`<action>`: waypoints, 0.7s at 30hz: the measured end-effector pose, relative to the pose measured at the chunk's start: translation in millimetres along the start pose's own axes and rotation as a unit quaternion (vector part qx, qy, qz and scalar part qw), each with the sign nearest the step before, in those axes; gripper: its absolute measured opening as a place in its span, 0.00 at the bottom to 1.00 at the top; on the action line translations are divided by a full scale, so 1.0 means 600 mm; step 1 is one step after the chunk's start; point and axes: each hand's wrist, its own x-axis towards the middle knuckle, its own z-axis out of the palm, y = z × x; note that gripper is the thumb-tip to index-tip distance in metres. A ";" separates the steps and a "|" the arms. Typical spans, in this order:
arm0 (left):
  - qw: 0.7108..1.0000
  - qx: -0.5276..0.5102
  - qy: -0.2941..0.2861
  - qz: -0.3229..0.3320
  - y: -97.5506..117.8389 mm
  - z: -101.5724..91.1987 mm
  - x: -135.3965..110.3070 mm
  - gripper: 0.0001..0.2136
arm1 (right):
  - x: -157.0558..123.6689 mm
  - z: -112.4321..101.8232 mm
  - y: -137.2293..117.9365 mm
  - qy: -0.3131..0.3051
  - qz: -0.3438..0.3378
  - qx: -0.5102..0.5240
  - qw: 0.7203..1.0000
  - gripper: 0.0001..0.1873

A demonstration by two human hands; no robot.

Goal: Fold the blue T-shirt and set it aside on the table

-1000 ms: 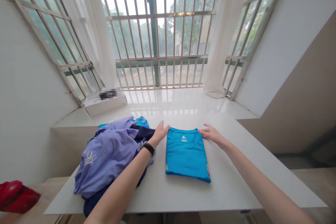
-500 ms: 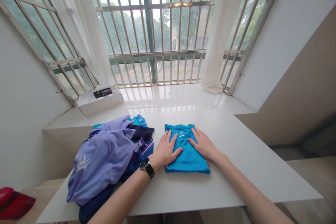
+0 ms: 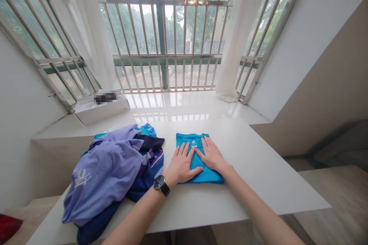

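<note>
A blue T-shirt (image 3: 188,140), folded into a neat rectangle with a small white print below its collar, lies flat on the white table (image 3: 253,168). Across its left part rests my left hand (image 3: 184,164), palm down with fingers spread. My right hand (image 3: 212,154) lies flat on the shirt's upper right, its fingers stretched out and the thumb close to the left hand's fingers. Both palms hide parts of the shirt. Left of my hands is a heap of rumpled clothes, with a lavender shirt (image 3: 106,176) on top and navy garments (image 3: 94,220) beneath.
On the window sill (image 3: 178,107) at the back left stands a white box (image 3: 103,111) with a blurred dark item on it. White curtains (image 3: 230,65) hang before the barred window. A red object (image 3: 9,227) shows at the lower left edge.
Both hands have shifted inward on the folded T-shirt and are now closer together, still flat. The whole view has moved slightly, so the scene sits further left.
</note>
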 end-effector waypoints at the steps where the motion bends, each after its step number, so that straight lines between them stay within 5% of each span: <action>1: 1.000 0.001 0.001 0.000 -0.001 0.000 0.002 0.44 | 0.003 -0.003 0.003 -0.001 -0.005 -0.001 1.000 0.49; 10: 0.999 0.015 0.029 -0.020 0.004 0.017 0.022 0.45 | -0.025 -0.001 -0.037 0.068 0.049 0.012 0.996 0.44; 13: 0.999 0.030 0.031 -0.029 0.011 0.025 0.038 0.42 | -0.039 0.000 -0.046 0.045 0.058 0.018 0.997 0.45; 21: 0.998 -0.003 0.050 -0.042 0.023 0.031 0.086 0.38 | -0.009 -0.018 0.003 0.006 0.073 0.012 0.997 0.41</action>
